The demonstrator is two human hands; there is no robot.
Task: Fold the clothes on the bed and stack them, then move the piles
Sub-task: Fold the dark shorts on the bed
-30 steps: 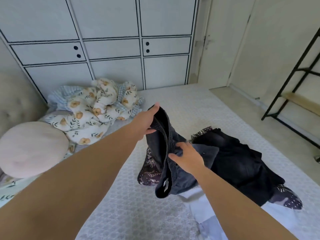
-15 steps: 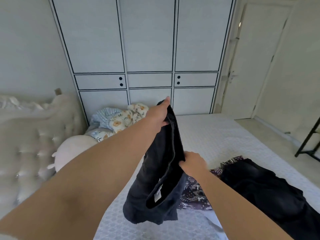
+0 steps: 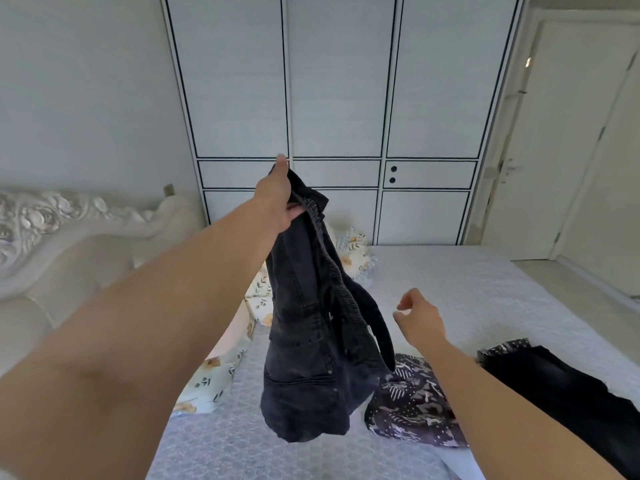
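Hanging from the left hand (image 3: 277,199) in the head view is a pair of dark denim shorts (image 3: 311,341), lifted clear of the bed (image 3: 467,292). The hand sits a little toward 11 o'clock from the middle of the picture, fingers and thumb curled tight round the elastic waistband, so that the garment drops straight down toward 6 o'clock with its hem above the mattress and not touching it. A loop of waistband sags out toward 4 o'clock.

Toward 3 o'clock from the shorts, the right hand (image 3: 420,318) floats in the air near them but apart from the cloth. Its fingers are loosely curled, thumb and forefinger close together, and nothing is held between them.

On the bed, at about 5 o'clock, a dark patterned garment (image 3: 412,407) lies crumpled just beside the hanging hem. Further toward 4 o'clock lies a black garment (image 3: 568,393), its edge touching the patterned one.

A floral bedding bundle (image 3: 353,251) shows at 12 o'clock behind the shorts, and more of the same print trails down toward 8 o'clock. An ornate pale headboard (image 3: 69,230) fills the 9 o'clock side. A white wardrobe (image 3: 339,98) with black trim stands at 12 o'clock, and a white door (image 3: 568,150) at 2 o'clock.
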